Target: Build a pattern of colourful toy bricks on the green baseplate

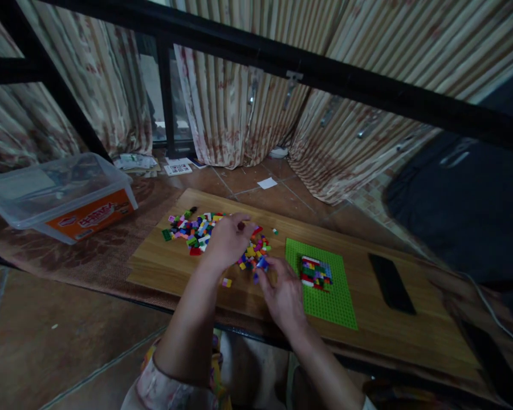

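My left hand (228, 242) is over the middle of a pile of loose toy building bricks (200, 228), its thumb and fingers apart and partly curled down. The bricks right under its palm are hidden. Lower and to the right, my right hand (285, 293) has its thumb and index finger closed around a blue brick (262, 263) at the pile's near right edge. Beside that hand lies a green studded baseplate (342, 302). A patch of multicoloured bricks (316, 272), with white and red rows at its left, is on the baseplate.
The wooden board (248, 299) carries the bricks, the baseplate and a black phone-like slab (391, 283) at right. A clear plastic tub (89, 188) with an orange label stands at left on a brown cloth. Striped curtains (239, 114) hang behind a dark metal bar (282, 54).
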`<state>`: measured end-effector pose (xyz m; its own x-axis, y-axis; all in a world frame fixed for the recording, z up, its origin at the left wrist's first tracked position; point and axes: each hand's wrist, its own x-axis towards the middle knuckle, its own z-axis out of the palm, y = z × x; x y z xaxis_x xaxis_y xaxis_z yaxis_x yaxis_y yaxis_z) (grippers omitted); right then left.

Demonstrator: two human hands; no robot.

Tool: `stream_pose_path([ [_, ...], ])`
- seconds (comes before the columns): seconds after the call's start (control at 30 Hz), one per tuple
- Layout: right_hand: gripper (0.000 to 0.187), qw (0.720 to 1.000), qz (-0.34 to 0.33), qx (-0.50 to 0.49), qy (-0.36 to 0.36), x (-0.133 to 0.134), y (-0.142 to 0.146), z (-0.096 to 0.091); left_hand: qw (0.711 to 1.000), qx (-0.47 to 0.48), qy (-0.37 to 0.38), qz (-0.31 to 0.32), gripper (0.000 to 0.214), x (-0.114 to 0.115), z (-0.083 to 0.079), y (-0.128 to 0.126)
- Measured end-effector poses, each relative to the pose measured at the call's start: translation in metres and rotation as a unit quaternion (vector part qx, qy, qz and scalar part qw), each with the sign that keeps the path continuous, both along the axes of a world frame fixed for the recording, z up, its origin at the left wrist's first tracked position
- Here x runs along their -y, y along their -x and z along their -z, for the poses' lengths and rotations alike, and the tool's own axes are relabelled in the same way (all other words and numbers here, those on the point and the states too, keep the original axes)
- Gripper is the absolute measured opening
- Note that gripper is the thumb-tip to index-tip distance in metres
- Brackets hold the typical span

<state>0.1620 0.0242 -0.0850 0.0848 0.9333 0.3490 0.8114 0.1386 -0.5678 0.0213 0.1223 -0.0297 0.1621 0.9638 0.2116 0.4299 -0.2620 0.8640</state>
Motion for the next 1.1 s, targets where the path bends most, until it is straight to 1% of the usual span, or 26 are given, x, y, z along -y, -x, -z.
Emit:
stream_pose_path([
  [0.03,0.022,1.0,0.0,-0.025,-0.003,0.001,-0.005,-0.005,0.999,-0.018,0.012,0.043,0.023,0.003,0.0,-0.005],
  [0.1,0.021,0.997,0.006,-0.072,-0.012,0.003,-0.014,-0.014,0.989,-0.049,0.041,0.133,0.025,0.011,0.002,-0.015],
  [0.17,0.019,0.993,0.019,-0.118,-0.02,0.005,-0.023,-0.022,0.977,-0.046,0.07,0.195,0.027,0.019,0.005,-0.027],
  [0.27,0.019,0.974,0.029,-0.225,-0.012,0.006,-0.033,-0.027,0.966,0.026,0.111,0.233,0.025,0.028,0.01,-0.041],
  [0.37,0.021,0.938,0.02,-0.347,0.004,0.007,-0.041,-0.027,0.952,0.083,0.15,0.253,0.025,0.034,0.013,-0.05],
  [0.43,0.023,0.913,0.011,-0.409,0.008,0.008,-0.044,-0.025,0.948,0.093,0.163,0.256,0.024,0.037,0.014,-0.055],
  [0.5,0.025,0.887,0.015,-0.461,0.015,0.008,-0.047,-0.025,0.952,0.094,0.154,0.248,0.022,0.04,0.017,-0.059],
  [0.57,0.027,0.86,0.035,-0.508,0.024,0.009,-0.049,-0.025,0.957,0.093,0.135,0.238,0.021,0.042,0.02,-0.063],
  [0.63,0.028,0.84,0.058,-0.538,0.036,0.011,-0.05,-0.025,0.96,0.094,0.122,0.233,0.02,0.044,0.024,-0.068],
  [0.77,0.025,0.824,0.076,-0.56,0.041,0.014,-0.05,-0.022,0.96,0.111,0.133,0.221,0.019,0.049,0.028,-0.077],
  [0.9,0.023,0.81,0.089,-0.58,0.003,0.013,-0.046,-0.016,0.969,0.115,0.137,0.168,0.016,0.056,0.029,-0.085],
  [0.97,0.022,0.793,0.104,-0.6,-0.016,0.011,-0.044,-0.014,0.973,0.12,0.139,0.143,0.016,0.058,0.029,-0.088],
  [1.03,0.023,0.774,0.123,-0.621,-0.027,0.009,-0.044,-0.014,0.97,0.139,0.151,0.133,0.017,0.059,0.029,-0.09],
  [1.1,0.025,0.77,0.129,-0.624,-0.022,0.008,-0.044,-0.014,0.964,0.156,0.164,0.137,0.019,0.058,0.029,-0.09],
])
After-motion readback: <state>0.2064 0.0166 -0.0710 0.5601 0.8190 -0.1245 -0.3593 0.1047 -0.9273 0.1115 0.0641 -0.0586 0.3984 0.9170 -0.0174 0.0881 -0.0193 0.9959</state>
